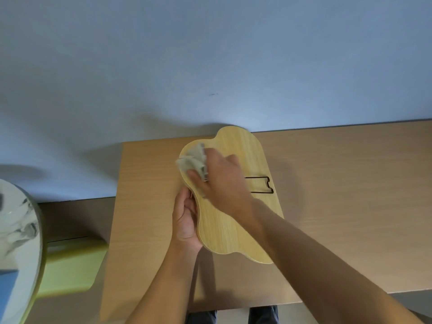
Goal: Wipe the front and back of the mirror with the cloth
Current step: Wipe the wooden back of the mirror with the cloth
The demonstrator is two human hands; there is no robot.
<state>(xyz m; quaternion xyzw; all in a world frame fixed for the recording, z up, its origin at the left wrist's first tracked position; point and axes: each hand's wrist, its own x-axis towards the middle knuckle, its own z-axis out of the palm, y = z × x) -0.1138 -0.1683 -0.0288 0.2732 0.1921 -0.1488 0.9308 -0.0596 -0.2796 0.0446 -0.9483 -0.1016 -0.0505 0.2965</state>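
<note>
The mirror (236,202) lies with its wooden back up on the table (149,206), so the back is the side getting wiped now. Its far end sticks out just past the table's far edge. The right hand (222,181) is closed around the bunched cloth (194,161) and presses it on the mirror's far left part. The left hand (185,220) curls around the mirror's left edge, likely to keep it from sliding. A thin wire stand (259,187) lies flat on the mirror's back, just right of the right hand. The cloth could catch on it. Most of the mirror's near part is bare wood with room to wipe. I think the glass front faces down, so it cannot be seen.
</note>
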